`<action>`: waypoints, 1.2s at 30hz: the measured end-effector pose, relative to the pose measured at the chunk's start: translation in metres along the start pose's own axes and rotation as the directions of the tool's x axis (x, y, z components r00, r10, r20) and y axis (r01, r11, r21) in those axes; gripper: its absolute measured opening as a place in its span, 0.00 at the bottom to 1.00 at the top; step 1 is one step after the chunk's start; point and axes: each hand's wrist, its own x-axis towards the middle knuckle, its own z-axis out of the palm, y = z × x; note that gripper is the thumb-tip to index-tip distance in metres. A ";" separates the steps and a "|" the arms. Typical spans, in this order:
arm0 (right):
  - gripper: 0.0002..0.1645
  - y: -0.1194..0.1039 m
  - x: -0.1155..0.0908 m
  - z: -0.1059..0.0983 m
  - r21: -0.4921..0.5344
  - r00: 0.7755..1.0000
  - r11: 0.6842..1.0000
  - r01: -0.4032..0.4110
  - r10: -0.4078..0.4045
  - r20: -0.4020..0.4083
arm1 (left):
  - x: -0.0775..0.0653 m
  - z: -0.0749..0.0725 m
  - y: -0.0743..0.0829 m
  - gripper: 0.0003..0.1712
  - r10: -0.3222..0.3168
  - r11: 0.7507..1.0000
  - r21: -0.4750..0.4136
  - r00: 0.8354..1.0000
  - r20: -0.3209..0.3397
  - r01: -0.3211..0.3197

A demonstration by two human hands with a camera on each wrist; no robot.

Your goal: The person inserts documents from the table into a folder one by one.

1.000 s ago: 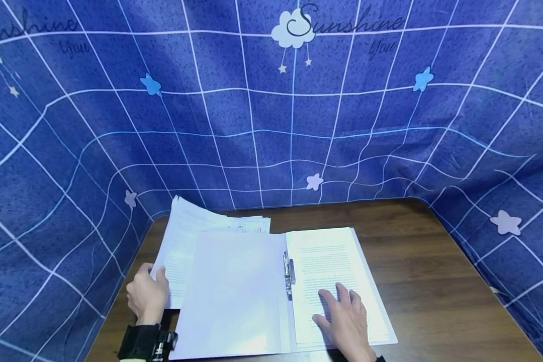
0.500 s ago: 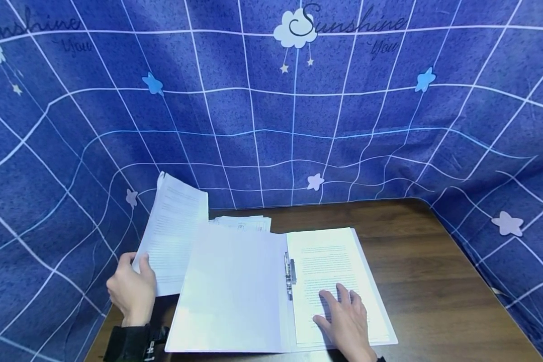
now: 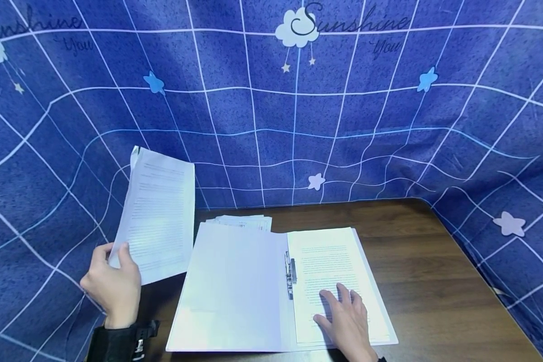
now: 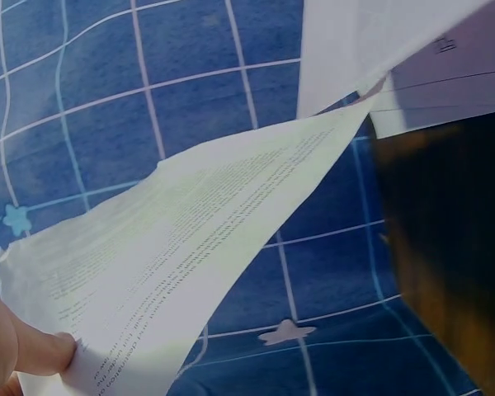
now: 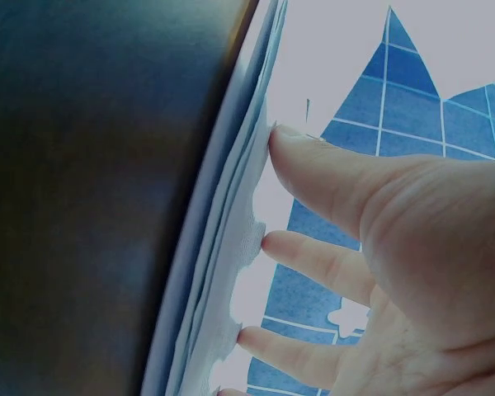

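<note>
My left hand [image 3: 114, 287] pinches printed paper [image 3: 160, 213] by its lower left edge, thumb on the front face. This paper is raised above the table at the left; I cannot tell whether it is one sheet or more. In the left wrist view the thumb [image 4: 41, 351] presses on the paper. A white folder [image 3: 235, 291] lies spread on the table, with a metal clip [image 3: 290, 275] at its spine. On its right side are printed pages [image 3: 328, 259], and my right hand [image 3: 346, 322] rests its spread fingertips on them. In the right wrist view the fingertips touch the page stack.
Other printed papers [image 3: 255, 222] stick out from behind the folder's left cover. The brown wooden table [image 3: 434, 281] extends to the right of the folder. A blue gridded cloth [image 3: 262, 110] with stars and clouds hangs around the back and sides.
My left hand has moved left and up, lifting the printed paper out from behind the folder's left cover. The right hand stays on the pages.
</note>
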 end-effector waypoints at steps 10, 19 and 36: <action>0.35 -0.001 0.001 -0.002 0.001 1.000 1.000 -0.013 0.013 0.021 | 0.010 -0.011 0.021 0.14 0.115 0.987 -0.094 0.983 -0.146 -0.129; 0.35 -0.002 0.001 -0.001 -0.013 0.999 1.000 -0.025 0.026 0.024 | 0.006 -0.021 0.050 0.14 0.085 0.981 -0.165 0.989 -0.124 -0.105; 0.35 -0.002 0.001 0.002 -0.010 0.999 1.000 -0.029 0.029 0.019 | -0.034 -0.010 0.071 0.13 0.033 0.952 -0.302 0.959 0.283 0.056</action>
